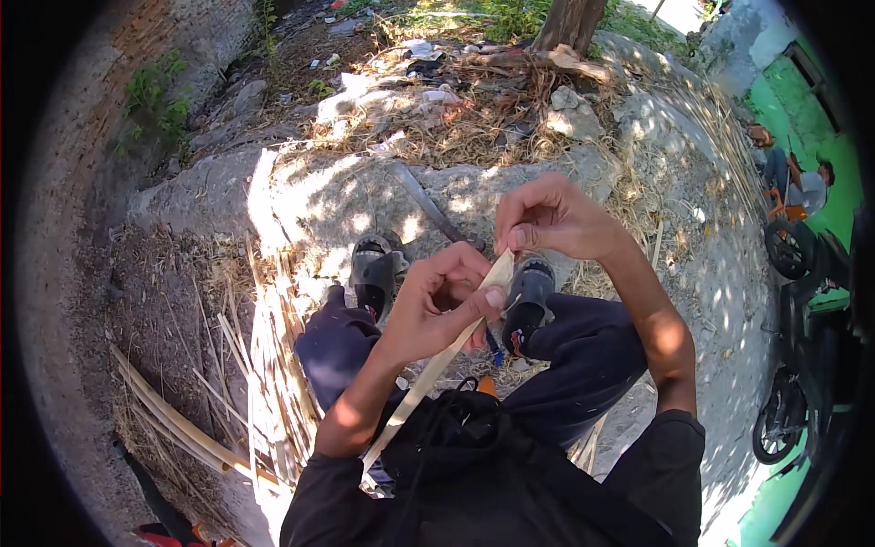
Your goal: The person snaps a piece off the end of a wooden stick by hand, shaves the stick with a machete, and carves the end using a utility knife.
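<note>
A black shirt (510,497) is sitting nearest — left hand (436,305) and right hand (567,219) are pinching a pale strip (432,373), grips closed — uneven tugging could split it.

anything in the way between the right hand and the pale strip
Nothing visible: the right hand is at the upper tip of the pale strip, and the left hand holds it just below. The long blade lies beyond, clear of both.

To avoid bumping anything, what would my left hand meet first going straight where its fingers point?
Past the long, pale, flat, wood-like strip in your left hand, probably your right hand; depth is unclear.
</note>
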`<state>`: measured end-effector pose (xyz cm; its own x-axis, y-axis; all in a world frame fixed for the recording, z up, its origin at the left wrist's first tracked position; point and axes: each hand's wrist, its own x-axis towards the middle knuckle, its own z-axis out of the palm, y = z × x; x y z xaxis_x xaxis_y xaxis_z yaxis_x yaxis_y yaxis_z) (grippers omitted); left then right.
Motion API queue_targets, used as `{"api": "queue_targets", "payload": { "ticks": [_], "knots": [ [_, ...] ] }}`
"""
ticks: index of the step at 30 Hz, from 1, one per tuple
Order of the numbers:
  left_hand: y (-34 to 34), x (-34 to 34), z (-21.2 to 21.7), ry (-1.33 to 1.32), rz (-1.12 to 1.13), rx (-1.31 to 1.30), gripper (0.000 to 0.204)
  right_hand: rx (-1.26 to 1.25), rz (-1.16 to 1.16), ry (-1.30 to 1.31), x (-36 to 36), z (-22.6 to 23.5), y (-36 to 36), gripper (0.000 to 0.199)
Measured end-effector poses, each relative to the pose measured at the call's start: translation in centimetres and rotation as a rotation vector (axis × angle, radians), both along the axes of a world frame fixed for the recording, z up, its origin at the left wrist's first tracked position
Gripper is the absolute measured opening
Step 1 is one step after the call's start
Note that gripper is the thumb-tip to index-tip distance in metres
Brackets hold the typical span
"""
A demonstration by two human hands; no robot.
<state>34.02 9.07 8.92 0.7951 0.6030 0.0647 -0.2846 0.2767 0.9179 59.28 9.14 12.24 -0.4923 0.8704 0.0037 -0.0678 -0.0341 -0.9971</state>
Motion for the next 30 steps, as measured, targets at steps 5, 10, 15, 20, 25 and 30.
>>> {"api": "queue_targets", "payload": {
  "ticks": [5, 10, 15, 20, 25, 30],
  "knots": [
    [-0.2, -0.1, 0.0, 0.081, 0.051, -0.02, 0.017, 0.118, -0.08, -0.039, -0.5, -0.5, 0.2, 0.02],
    [0.9, -0.3, -1.1, 0.165, 0.024, -0.004, 0.03, -0.016, -0.119, -0.188, 0.1, -1.6, 1.7, 0.025],
    [2.7, -1.2, -1.8, 0.181, 0.131, -0.043, 0.033, -0.089, -0.399, -0.709, 5.0, -9.4, 5.4, 0.017],
    [3.3, -2.0, -2.2, 0.221, 0.272, -0.021, 0.036, 0.147, 0.228, -1.745, 6.1, -22.6, 4.7, 0.017],
    [3.6, -3.9, -1.8, 0.201, 0.279, 0.058, 0.043, -0.557, 0.44, -1.527, -3.5, -35.9, 1.2, 0.026],
    [3.9, -2.4, -0.9, 0.183, 0.231, 0.015, 0.051, -0.515, -0.053, -1.659, -6.1, -48.8, -14.7, 0.036]
  ]
}}
